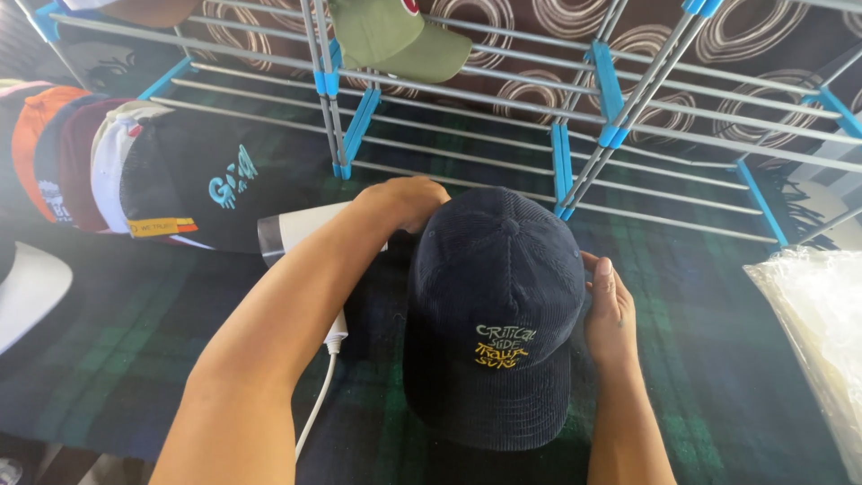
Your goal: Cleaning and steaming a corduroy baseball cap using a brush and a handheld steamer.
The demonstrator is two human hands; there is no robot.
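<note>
A dark navy corduroy cap (pixel 494 296) with yellow and white embroidery on its front lies on a dark green plaid cloth (pixel 117 350), brim toward me. My right hand (pixel 611 310) grips the cap's right side. My left hand (pixel 404 199) rests at the cap's far left edge, fingers curled, over a white handheld appliance (pixel 296 229) with a white cord (pixel 319 395). Whether the left hand grips the cap or the appliance is hidden.
A row of stacked caps (pixel 135 171) lies at the left, the nearest black with light blue lettering. A grey metal rack with blue joints (pixel 575 135) stands behind, an olive cap (pixel 395 36) on it. A clear plastic bag (pixel 817 323) sits at the right.
</note>
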